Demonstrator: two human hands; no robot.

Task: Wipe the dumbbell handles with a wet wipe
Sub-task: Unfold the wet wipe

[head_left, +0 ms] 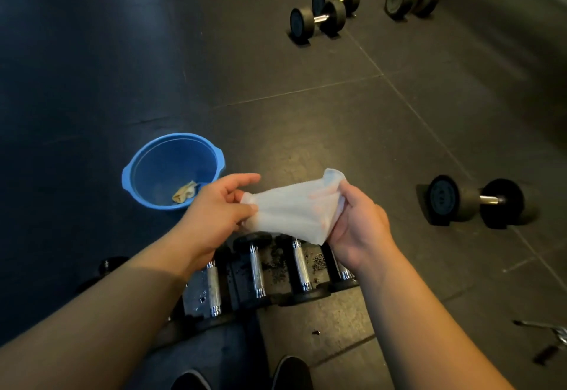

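A white wet wipe [294,208] is stretched between my two hands above the floor. My left hand [214,208] pinches its left edge with thumb and fingers. My right hand [356,224] grips its bunched right end. Directly below the wipe, several small dumbbells lie side by side on the floor, their chrome handles [256,270] pointing away from me. The wipe touches none of them. My forearms hide parts of the row.
A blue plastic basin [171,172] with a crumpled yellowish wipe [184,195] stands on the floor to the left. A large dumbbell [474,201] lies to the right, others [325,12] farther back. Metal parts [552,331] lie at the right edge. My shoes [291,371] show below.
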